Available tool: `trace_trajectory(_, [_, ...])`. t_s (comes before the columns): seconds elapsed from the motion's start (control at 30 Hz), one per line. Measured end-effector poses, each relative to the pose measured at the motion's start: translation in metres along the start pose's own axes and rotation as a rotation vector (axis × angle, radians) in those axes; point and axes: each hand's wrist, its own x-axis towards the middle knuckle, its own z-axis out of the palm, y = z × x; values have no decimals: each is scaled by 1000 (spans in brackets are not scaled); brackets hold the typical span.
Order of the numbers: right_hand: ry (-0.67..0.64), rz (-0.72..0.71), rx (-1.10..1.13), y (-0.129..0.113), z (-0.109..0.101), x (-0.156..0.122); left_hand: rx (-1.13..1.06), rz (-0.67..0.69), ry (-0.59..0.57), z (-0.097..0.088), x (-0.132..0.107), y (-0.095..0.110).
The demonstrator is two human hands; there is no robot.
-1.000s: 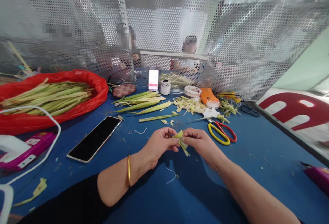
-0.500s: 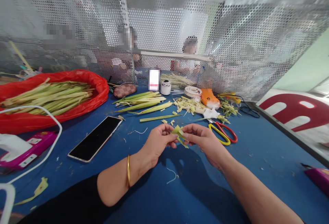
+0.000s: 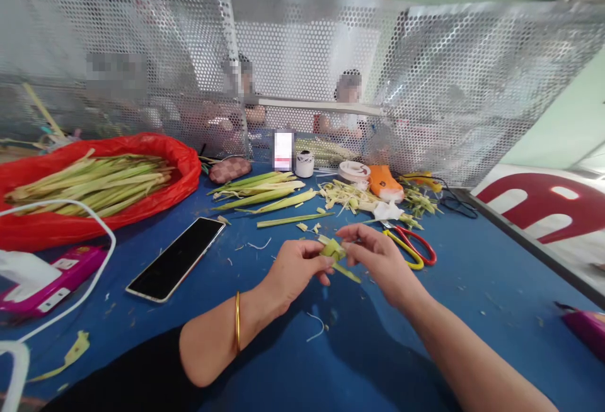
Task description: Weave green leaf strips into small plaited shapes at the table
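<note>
My left hand (image 3: 293, 270) and my right hand (image 3: 378, 259) meet over the blue table (image 3: 293, 361), both pinching a small folded piece of green leaf strip (image 3: 333, 252). One loose end of the strip sticks out down to the right. A gold bangle (image 3: 237, 322) sits on my left wrist. Scissors with yellow and red handles (image 3: 411, 247) lie just beyond my right hand.
A black phone (image 3: 177, 257) lies to the left. A red bag of green leaves (image 3: 94, 182), loose leaf strips (image 3: 265, 194), trimmings (image 3: 350, 196), an orange tool (image 3: 384, 181), tape rolls and a pink device (image 3: 57, 276) stand around. A perforated metal screen (image 3: 425, 84) walls the back; people sit behind it.
Both hands shifted slightly and turned the folded leaf piece; my right fingers moved onto its top, and the loose end now points down to the right.
</note>
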Motion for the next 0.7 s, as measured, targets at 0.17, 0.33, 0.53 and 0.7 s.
trace_trajectory(0.17, [-26,-150,-307,-1,-6,0,127,-24,-86,1,-2,-2])
trace_trajectory(0.33, [-37,-171,-349,1,3,-4,262,-22,-171,5,-5,-7])
trace_trajectory(0.53, [72,-316,-296,5,15,-10,246,-93,-271,7,-9,-5])
trace_trajectory(0.7, [103,-289,-260,9,20,-11,176,-122,-353,6,-9,-3])
